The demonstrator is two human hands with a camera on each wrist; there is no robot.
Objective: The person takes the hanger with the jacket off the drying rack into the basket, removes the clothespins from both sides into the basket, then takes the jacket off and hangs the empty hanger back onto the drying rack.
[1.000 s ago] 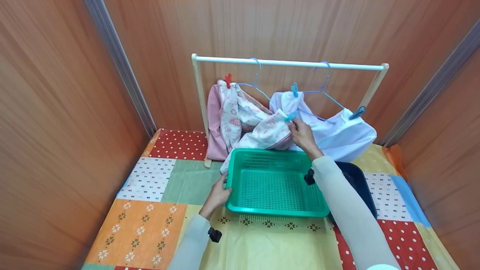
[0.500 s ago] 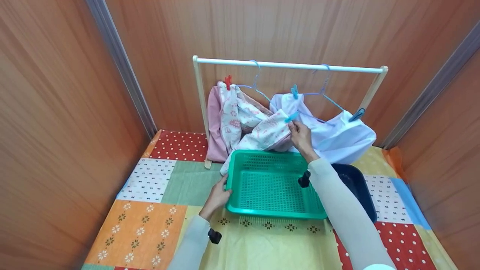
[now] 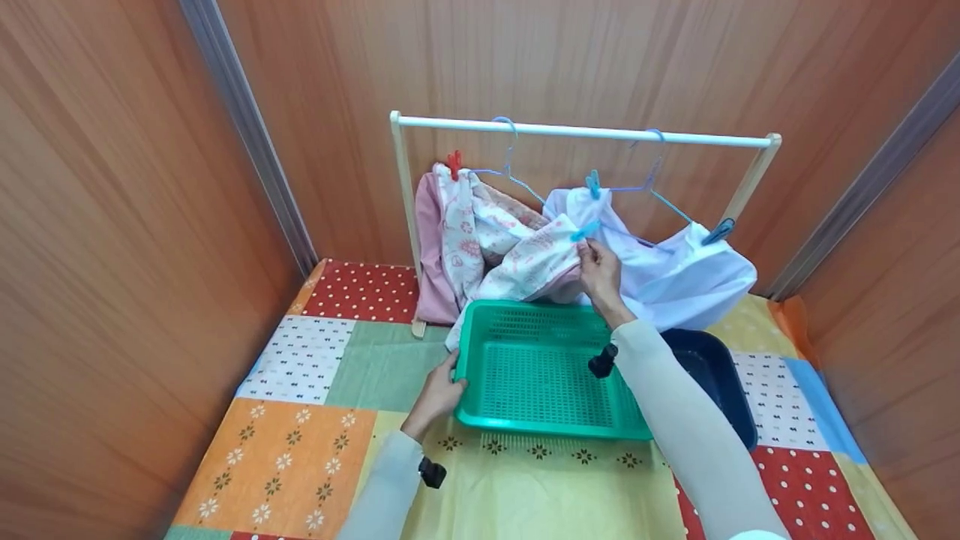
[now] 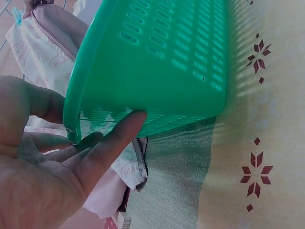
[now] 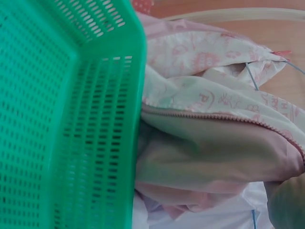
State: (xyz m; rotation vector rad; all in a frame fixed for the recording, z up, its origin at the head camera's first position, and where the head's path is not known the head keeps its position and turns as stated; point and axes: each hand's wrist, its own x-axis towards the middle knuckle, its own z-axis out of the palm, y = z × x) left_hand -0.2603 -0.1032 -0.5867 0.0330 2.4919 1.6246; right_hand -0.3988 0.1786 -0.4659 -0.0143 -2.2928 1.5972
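While 2 hands (image 3: 435,394) (image 3: 604,276) grip basket (image 3: 551,382) and, seemingly, jacket (image 3: 529,262), the basket's length runs left-right.

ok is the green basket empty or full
Empty, it seems: the head view shows the basket bare inside, though the right sleeve hides part of it.

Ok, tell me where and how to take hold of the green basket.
Probably by the left rim of the green basket, coming from the left, where the left hand grips it: the lip projects there, while the right forearm crosses the right end.
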